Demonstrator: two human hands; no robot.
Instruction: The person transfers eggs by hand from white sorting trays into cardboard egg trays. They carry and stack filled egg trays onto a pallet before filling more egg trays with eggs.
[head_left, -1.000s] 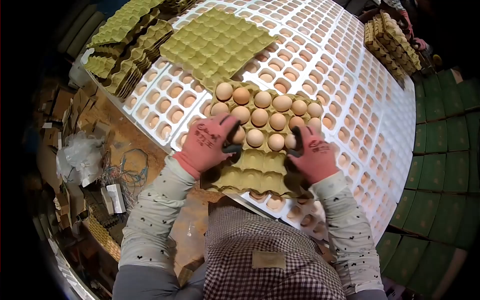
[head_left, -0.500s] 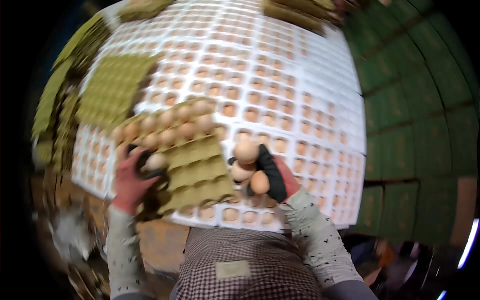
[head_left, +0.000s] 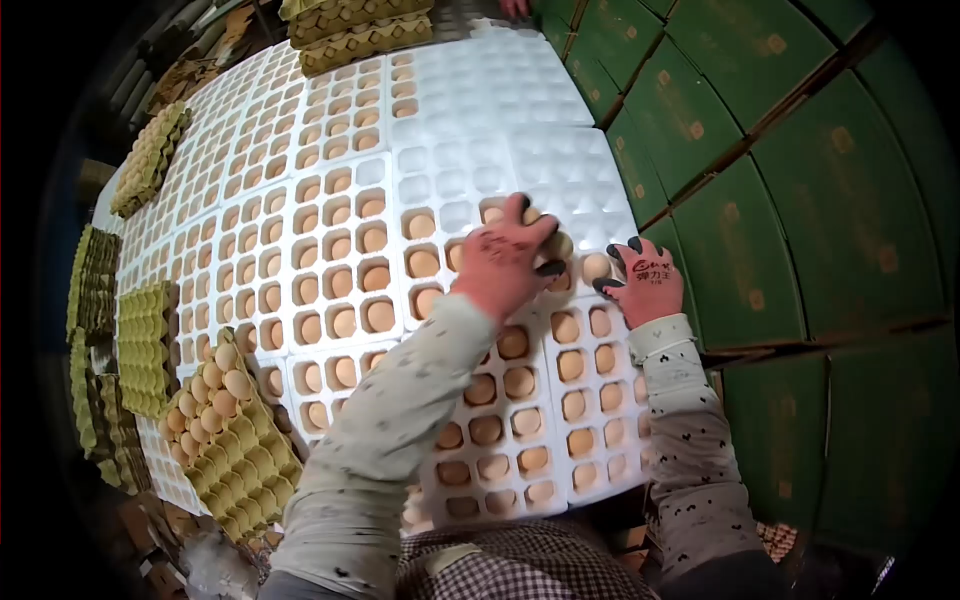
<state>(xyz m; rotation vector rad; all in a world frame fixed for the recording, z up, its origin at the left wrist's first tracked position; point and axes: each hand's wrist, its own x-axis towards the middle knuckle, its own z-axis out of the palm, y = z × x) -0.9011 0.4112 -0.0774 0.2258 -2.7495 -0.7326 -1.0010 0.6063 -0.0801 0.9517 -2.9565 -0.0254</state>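
Observation:
My left hand (head_left: 500, 262), in a red glove with black fingertips, reaches across the white foam tray (head_left: 480, 340). Its fingers curl over light brown eggs, with one egg (head_left: 563, 246) showing by the thumb and fingertips; the palm side is hidden. Beside it, at the tray's right edge, my right hand (head_left: 650, 285) has its thumb and fingers around another egg (head_left: 596, 267), low over the cells. Eggs fill many cells nearer to me. At lower left, a yellowish pulp egg tray (head_left: 245, 475) holds eggs at its far end and bare cups at its near end.
Green boxes (head_left: 740, 240) form a wall close along the right. Stacked pulp trays (head_left: 360, 35) stand at the far edge, with more pulp trays (head_left: 145, 345) at left. Foam cells (head_left: 480, 80) without eggs lie farther out. Another person's hand (head_left: 515, 8) shows at the top.
The view has swung right. My left hand has left the pulp tray and reached over the foam tray. My right hand, earlier holding several eggs, has moved to the right edge with one visible egg.

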